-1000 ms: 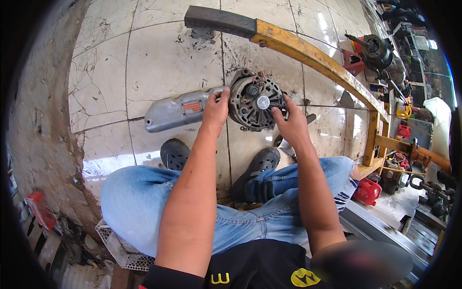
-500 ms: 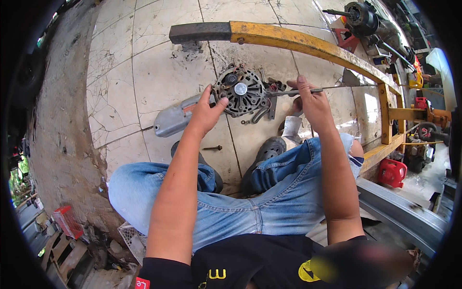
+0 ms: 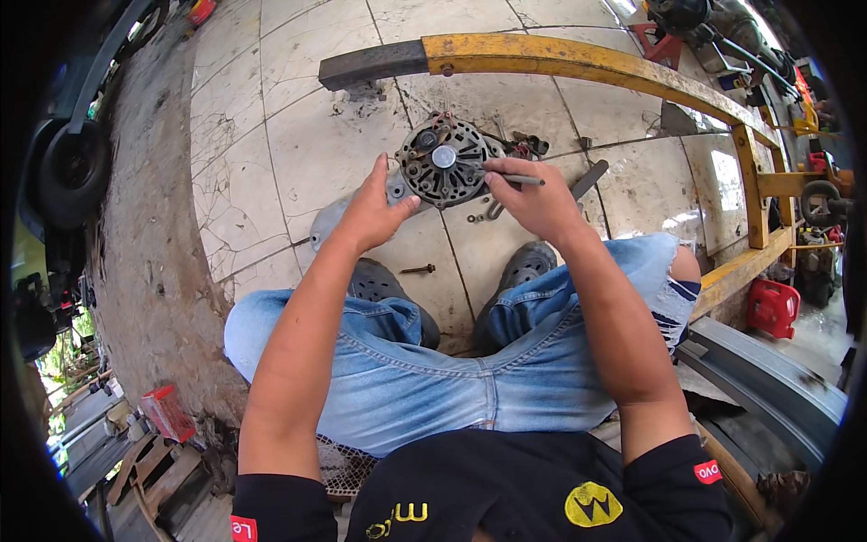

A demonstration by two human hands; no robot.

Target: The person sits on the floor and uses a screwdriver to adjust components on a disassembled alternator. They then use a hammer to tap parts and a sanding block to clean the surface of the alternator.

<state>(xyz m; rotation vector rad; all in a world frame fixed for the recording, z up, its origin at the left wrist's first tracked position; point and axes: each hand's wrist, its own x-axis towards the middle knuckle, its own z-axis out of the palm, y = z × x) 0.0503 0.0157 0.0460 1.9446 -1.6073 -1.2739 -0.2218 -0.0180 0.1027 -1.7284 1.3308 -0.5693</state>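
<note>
A round alternator [image 3: 432,185] with a slotted metal end cover and a pale disc in its centre lies on the tiled floor before me. My left hand [image 3: 372,213] is at its left side, fingers stretched and thumb at the lower rim. In my right hand [image 3: 533,199] a thin grey metal rod [image 3: 526,180] is pinched, its near end at the right part of the cover. Its tip is too small to make out. Partly behind my left hand lies a grey casing [image 3: 330,220]. A bolt [image 3: 417,269] rests on the tile between my feet.
A yellow steel frame [image 3: 578,61] with a dark end arches beyond the alternator and down the right side. Near my right hand lie a flat grey metal strip [image 3: 589,179] and small dark parts [image 3: 531,144]. A red container [image 3: 773,309] stands at the right.
My right hand has moved left, bringing the rod over the alternator's cover. My left hand stays at the rim, its thumb a little lower. The whole view has shifted slightly.
</note>
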